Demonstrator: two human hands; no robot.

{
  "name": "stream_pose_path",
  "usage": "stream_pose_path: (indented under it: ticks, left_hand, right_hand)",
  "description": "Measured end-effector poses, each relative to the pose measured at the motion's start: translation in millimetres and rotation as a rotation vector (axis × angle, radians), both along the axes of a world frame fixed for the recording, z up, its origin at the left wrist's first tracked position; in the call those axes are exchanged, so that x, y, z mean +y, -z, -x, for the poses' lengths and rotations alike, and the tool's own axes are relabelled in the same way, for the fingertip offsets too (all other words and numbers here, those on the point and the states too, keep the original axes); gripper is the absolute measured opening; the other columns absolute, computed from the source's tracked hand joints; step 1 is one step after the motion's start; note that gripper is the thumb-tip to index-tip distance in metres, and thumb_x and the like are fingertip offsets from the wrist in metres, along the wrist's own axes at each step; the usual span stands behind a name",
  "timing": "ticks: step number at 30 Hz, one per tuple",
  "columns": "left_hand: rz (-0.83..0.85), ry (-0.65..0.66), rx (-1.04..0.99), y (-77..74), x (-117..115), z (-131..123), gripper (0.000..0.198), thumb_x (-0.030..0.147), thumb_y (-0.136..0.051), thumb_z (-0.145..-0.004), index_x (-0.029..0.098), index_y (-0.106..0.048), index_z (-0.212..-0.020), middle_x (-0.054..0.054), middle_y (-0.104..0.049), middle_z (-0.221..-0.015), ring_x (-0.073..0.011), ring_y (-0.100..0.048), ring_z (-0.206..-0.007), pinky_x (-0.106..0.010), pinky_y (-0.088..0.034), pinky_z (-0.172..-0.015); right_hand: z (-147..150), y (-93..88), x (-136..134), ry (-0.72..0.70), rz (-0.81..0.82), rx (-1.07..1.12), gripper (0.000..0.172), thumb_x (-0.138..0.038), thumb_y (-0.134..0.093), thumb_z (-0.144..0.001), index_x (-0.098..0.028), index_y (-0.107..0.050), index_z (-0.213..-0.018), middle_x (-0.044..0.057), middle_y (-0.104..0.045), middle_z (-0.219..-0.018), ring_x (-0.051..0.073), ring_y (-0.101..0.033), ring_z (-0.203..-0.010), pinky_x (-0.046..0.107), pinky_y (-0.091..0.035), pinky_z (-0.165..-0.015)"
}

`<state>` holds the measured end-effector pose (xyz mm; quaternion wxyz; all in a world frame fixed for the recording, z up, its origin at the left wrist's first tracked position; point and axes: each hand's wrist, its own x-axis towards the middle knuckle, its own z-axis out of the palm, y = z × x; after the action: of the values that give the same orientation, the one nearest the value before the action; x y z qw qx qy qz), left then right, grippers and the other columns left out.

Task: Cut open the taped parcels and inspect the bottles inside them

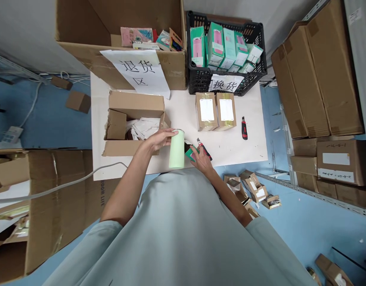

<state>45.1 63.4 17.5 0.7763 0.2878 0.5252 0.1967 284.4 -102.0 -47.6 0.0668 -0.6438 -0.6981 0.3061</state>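
My left hand (161, 139) is closed round the top of a pale green cylinder (177, 150), which looks like a tumbler and stands upright at the table's front edge. To its right, my right hand (201, 161) has its fingers on a small green box (191, 153) with a pink patch; most of that box is hidden. A red and black box cutter (205, 149) lies right by those fingers, partly covered by them. Behind my left hand is an open cardboard box (117, 124) with crumpled white paper (145, 128) inside.
Two small taped cartons (207, 115) with white labels and a second box cutter (244, 129) lie on the white table (183, 109). At the back are a large carton (111, 65) and a black crate (197, 81) of green boxes. A grey cable (81, 179) crosses the left side.
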Motion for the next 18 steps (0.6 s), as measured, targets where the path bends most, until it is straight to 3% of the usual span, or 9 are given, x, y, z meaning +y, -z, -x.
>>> stream_pose_path:
  ticks: [5, 11, 14, 18]
  left_hand:
    - [0.017, 0.07, 0.035, 1.9, -9.2, -5.9, 0.069, 0.048, -0.115, -0.053, 0.021, -0.083, -0.107, -0.011, -0.085, -0.117, -0.0268, -0.081, -0.11, -0.037, -0.066, -0.097]
    - [-0.01, 0.166, 0.037, 0.7, -15.0, -9.4, 0.068, 0.051, -0.115, -0.052, 0.023, -0.085, -0.106, -0.009, -0.084, -0.117, -0.0298, -0.08, -0.115, -0.039, -0.067, -0.1]
    - [-0.017, 0.109, -0.029, 2.5, -12.4, -11.3, 0.066, 0.052, -0.114, -0.058, 0.021, -0.083, -0.107, -0.011, -0.084, -0.118, -0.0285, -0.08, -0.112, -0.039, -0.067, -0.097]
    - [-0.082, -0.102, -0.103, 7.8, -3.2, -21.6, 0.061, 0.049, -0.111, -0.066, 0.02, -0.078, -0.108, -0.01, -0.083, -0.114, -0.0258, -0.081, -0.105, -0.039, -0.068, -0.097]
  right_hand:
    - [-4.5, 2.2, -3.8, -0.027, -0.091, -0.074, 0.083, -0.03, -0.091, -0.097, -0.013, -0.052, -0.168, 0.03, -0.052, -0.167, 0.041, -0.069, -0.143, 0.056, -0.064, -0.118]
    - [-9.1, 5.2, -3.7, 0.052, -0.103, 0.0, 0.078, -0.041, -0.078, -0.107, -0.016, -0.043, -0.173, 0.026, -0.054, -0.171, 0.039, -0.066, -0.15, 0.055, -0.066, -0.114]
    - [-7.5, 4.9, -4.0, 0.042, -0.107, -0.001, 0.08, -0.036, -0.078, -0.106, -0.015, -0.042, -0.174, 0.026, -0.055, -0.17, 0.039, -0.064, -0.153, 0.055, -0.063, -0.12]
    - [-1.2, 5.0, -5.9, 0.034, -0.098, -0.029, 0.08, -0.031, -0.081, -0.102, -0.013, -0.046, -0.172, 0.027, -0.057, -0.168, 0.04, -0.067, -0.148, 0.053, -0.065, -0.117]
